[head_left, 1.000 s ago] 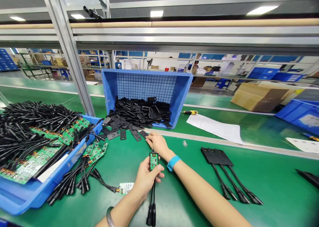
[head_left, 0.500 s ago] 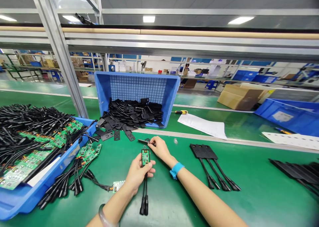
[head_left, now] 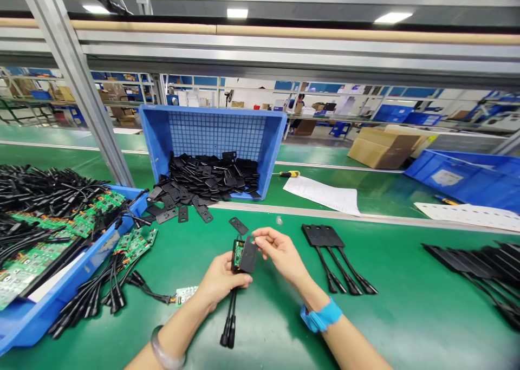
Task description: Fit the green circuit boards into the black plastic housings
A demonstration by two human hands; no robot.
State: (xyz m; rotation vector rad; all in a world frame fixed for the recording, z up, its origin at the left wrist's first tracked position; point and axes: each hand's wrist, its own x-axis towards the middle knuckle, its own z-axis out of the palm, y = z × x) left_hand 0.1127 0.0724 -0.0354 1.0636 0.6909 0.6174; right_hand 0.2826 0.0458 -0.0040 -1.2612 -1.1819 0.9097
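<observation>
My left hand (head_left: 226,275) holds a black case with a green circuit board (head_left: 238,253) set in it; two black cables with connectors (head_left: 228,326) hang from its lower end. Between the fingertips of my right hand (head_left: 278,251) is a black plastic cover (head_left: 248,255), tilted over the right side of the case and hiding part of the board. Just beyond the case, a loose black cover (head_left: 238,226) lies flat on the green bench. Left of my left hand rests another circuit board (head_left: 186,295) with its cable.
A tipped blue crate (head_left: 211,114) spills black covers (head_left: 203,177) at the back. Cabled boards fill a blue bin (head_left: 77,272) on the left. Finished-looking black units (head_left: 324,235) lie to the right, with more units (head_left: 479,272) farther right. A screwdriver (head_left: 289,174) lies behind paper (head_left: 320,194).
My right hand has brought the black cover from beyond the case back to its right side, turning its broad face into view. The camera view has shifted slightly.
</observation>
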